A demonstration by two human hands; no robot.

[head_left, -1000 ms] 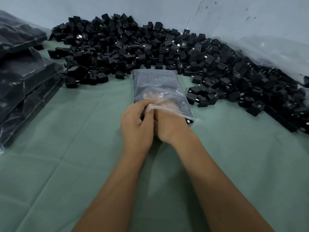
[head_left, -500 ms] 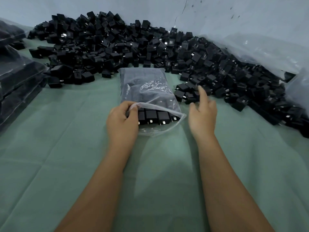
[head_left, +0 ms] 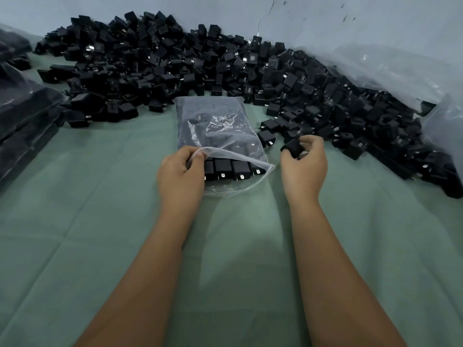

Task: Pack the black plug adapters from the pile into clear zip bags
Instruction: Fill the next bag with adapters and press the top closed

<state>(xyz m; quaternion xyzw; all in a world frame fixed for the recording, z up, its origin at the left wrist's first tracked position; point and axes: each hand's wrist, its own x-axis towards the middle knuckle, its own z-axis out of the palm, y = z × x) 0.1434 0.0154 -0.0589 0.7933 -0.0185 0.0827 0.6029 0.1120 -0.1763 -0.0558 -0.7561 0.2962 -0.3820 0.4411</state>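
Observation:
A clear zip bag lies on the green cloth, nearly full of black plug adapters, with a row of them showing at its open mouth. My left hand pinches the upper lip of the bag's mouth and lifts it. Just right of the bag, my right hand grips one black adapter at the near edge of the big pile of adapters. That pile runs along the back and down the right side.
Filled bags are stacked at the left edge. Loose clear plastic sheeting lies over the pile at the back right, against a pale wall. Green cloth covers the surface under my arms.
My right hand left the bag's mouth, reached right to the pile and picked up one adapter. My left hand kept holding the bag's lip open.

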